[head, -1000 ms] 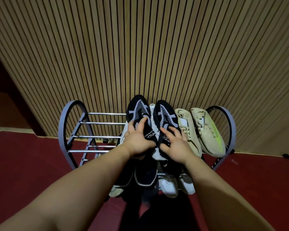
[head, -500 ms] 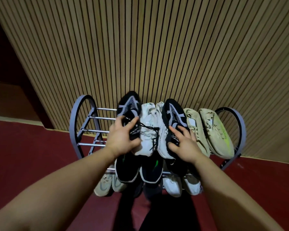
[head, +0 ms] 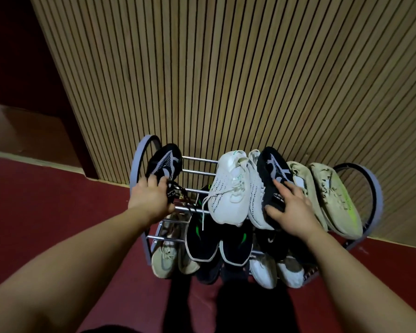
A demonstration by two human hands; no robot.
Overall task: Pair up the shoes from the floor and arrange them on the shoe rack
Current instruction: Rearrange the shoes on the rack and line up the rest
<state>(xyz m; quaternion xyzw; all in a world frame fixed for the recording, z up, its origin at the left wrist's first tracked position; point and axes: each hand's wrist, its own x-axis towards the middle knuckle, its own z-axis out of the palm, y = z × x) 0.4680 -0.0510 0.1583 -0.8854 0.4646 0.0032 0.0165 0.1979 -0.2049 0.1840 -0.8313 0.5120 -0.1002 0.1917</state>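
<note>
A grey metal shoe rack (head: 139,162) stands against the slatted wall. My left hand (head: 150,198) grips a black-and-grey sneaker (head: 165,162) at the rack's top left end, laces dangling. My right hand (head: 289,207) holds the matching black-and-grey sneaker (head: 271,174) on the top tier, right of a white pair (head: 231,188). A beige pair (head: 332,198) with a yellow-green stripe lies at the top right.
Lower tiers hold black shoes with green marks (head: 202,236), a beige pair (head: 165,260) at lower left and white shoes (head: 274,270) at lower right. Red floor (head: 58,203) surrounds the rack. A dark opening lies to the far left.
My left hand has carried its black sneaker leftward, from beside its mate to the rack's left end. The white pair now shows between the two black sneakers. The right hand stayed on its shoe.
</note>
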